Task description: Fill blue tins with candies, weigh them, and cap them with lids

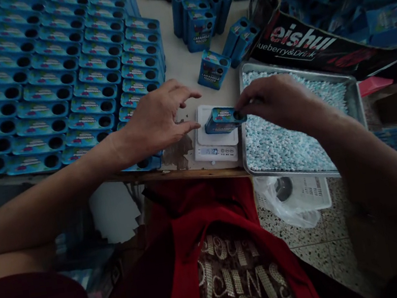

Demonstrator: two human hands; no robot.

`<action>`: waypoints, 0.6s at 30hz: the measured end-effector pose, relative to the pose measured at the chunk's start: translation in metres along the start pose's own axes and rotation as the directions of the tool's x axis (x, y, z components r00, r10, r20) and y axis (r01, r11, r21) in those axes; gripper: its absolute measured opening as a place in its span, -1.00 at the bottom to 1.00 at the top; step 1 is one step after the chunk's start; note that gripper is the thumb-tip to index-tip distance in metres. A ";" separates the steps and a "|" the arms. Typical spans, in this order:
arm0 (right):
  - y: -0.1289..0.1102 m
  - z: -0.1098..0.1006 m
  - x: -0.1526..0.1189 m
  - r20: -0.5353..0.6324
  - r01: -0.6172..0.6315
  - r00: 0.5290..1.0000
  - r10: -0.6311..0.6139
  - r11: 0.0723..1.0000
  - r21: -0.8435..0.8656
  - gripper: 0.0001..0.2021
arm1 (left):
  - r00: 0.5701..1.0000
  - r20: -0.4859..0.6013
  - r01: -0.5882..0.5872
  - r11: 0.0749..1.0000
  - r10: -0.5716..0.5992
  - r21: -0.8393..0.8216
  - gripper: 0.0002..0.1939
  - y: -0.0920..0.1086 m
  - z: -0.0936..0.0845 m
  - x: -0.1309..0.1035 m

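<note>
Scale (217, 140) and tray (299, 172) sit side by side near the front edge of the worktop (175, 65), the scale white with a small lit display whose digits are too blurred to read surely. On its platform rests a blue container (220, 123), one end of its top toward the right hand (275, 102). That hand reaches across the tray with fingers bent and drawn together at the container's right end; whether they pinch anything or grip the container cannot be told. The left hand (160, 117) is open and holds nothing, thumb and fingers spread apart, the thumb tip near the scale's left edge and clear of the container.

The metal tray carries a layer of small pale blue and white pieces (280, 144). Just beyond the scale stands another blue container (213, 69) marked "Caramelo Macizo", with a pair of containers (240, 40) to its right and a cluster of containers (198, 24) farther back. Close-packed rows of containers (56, 73) fill the left side, each top showing a dark round opening. Beyond the tray, a black printed box (317, 46) holds more blue containers. The person wears a red apron (187, 270).
</note>
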State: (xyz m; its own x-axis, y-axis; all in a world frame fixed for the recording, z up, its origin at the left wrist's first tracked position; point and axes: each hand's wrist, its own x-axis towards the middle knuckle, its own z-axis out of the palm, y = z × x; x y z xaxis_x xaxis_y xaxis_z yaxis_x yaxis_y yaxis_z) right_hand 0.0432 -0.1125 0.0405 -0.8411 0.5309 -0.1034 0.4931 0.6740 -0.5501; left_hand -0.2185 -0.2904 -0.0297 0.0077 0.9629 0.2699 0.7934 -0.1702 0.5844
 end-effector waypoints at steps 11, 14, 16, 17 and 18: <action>0.123 -0.002 -0.047 0.193 -0.437 0.898 0.395 0.756 0.488 -0.79 | 0.992 0.126 -0.036 0.995 0.024 0.093 -0.38 0.014 0.001 0.022; 0.111 0.003 -0.051 0.228 -0.402 0.915 0.332 0.794 0.456 -0.86 | 0.989 0.139 -0.064 0.989 0.045 0.133 -0.28 0.018 0.010 0.031; 0.089 0.002 -0.048 0.183 -0.328 0.944 0.274 0.822 0.464 -0.87 | 0.987 0.156 -0.066 0.983 0.039 0.173 -0.25 0.020 0.015 0.034; 0.078 0.000 -0.045 0.147 -0.285 0.959 0.244 0.838 0.466 -0.86 | 0.985 0.170 -0.063 0.979 0.030 0.193 -0.24 0.021 0.016 0.035; 0.067 -0.001 -0.040 0.114 -0.242 0.970 0.214 0.853 0.463 -0.85 | 0.981 0.191 -0.058 0.976 0.017 0.210 -0.21 0.022 0.017 0.035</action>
State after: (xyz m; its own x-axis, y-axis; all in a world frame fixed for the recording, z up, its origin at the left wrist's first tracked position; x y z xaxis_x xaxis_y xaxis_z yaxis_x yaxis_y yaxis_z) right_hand 0.1106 -0.0881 0.0090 -0.7361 0.6006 -0.3121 0.5212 0.2088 -0.8275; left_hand -0.1910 -0.2572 -0.0204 0.1376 0.9821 0.1288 0.9019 -0.1780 0.3935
